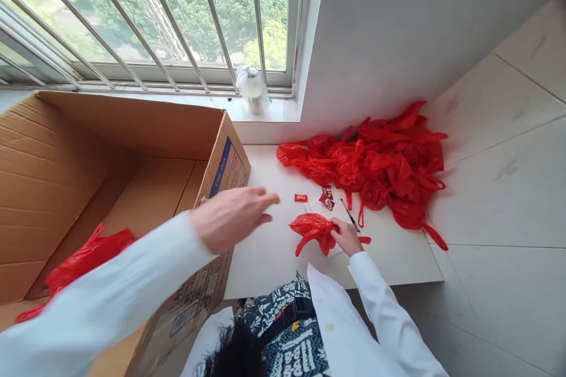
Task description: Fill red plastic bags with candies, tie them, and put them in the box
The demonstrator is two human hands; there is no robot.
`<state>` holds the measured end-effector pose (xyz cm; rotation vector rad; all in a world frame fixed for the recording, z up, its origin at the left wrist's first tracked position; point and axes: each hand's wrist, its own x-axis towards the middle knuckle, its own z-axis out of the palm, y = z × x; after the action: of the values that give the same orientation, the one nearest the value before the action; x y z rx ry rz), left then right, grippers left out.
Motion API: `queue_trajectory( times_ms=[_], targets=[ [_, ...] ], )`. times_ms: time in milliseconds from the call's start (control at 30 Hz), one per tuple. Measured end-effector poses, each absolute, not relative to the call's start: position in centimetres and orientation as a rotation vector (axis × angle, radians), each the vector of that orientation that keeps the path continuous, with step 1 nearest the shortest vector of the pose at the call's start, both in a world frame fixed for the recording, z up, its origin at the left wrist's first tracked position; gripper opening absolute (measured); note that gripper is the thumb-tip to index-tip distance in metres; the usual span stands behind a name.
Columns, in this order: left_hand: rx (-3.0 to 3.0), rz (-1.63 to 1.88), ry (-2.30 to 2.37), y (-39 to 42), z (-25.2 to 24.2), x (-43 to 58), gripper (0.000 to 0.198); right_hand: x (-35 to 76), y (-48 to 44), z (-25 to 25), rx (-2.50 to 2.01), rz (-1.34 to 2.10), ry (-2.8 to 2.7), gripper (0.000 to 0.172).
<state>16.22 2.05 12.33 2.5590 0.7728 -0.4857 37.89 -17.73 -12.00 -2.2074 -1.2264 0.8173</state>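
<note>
My right hand (347, 237) is closed on a small red plastic bag (312, 226), low over the white table (260, 265). My left hand (234, 216) is stretched out near the rim of a cardboard box (236, 165). Its fingers point right and hold nothing; motion smears them a little. Just beyond the held bag lie a small red packet (300, 198) and dark red wrapped packets (327, 198). A black pen (351, 216) is next to my right hand. Inside the box, another red plastic bag (88, 256) is partly hidden behind my left sleeve.
A heap of red plastic bags (380, 165) covers the table's far right part, against the wall. On the windowsill stands a translucent cup in a plastic bag (253, 91), in front of the window bars (212, 17). The tall open box takes up the left side.
</note>
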Motion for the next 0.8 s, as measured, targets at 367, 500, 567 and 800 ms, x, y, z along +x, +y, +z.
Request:
queue_trajectory(
  times_ms=[367, 500, 567, 800],
  targets=[
    [2.528, -0.769, 0.970, -6.3, -9.0, 26.7, 0.053, 36.4, -20.7, -13.5, -2.278, 0.389, -1.410, 0.016],
    [2.480, -0.588, 1.014, -6.9, -11.7, 24.6, 0.056, 36.2, -18.8, -14.7, -2.363, 0.456, -1.258, 0.031],
    [2.450, -0.524, 1.009, -6.9, -12.5, 24.4, 0.052, 36.1, -17.2, -15.2, -2.408, 0.510, -1.251, 0.034],
    [2.388, -0.460, 1.072, -5.8, -13.2, 25.1, 0.041, 35.3, -15.6, -15.6, -2.381, 0.611, -1.343, 0.013]
  ],
)
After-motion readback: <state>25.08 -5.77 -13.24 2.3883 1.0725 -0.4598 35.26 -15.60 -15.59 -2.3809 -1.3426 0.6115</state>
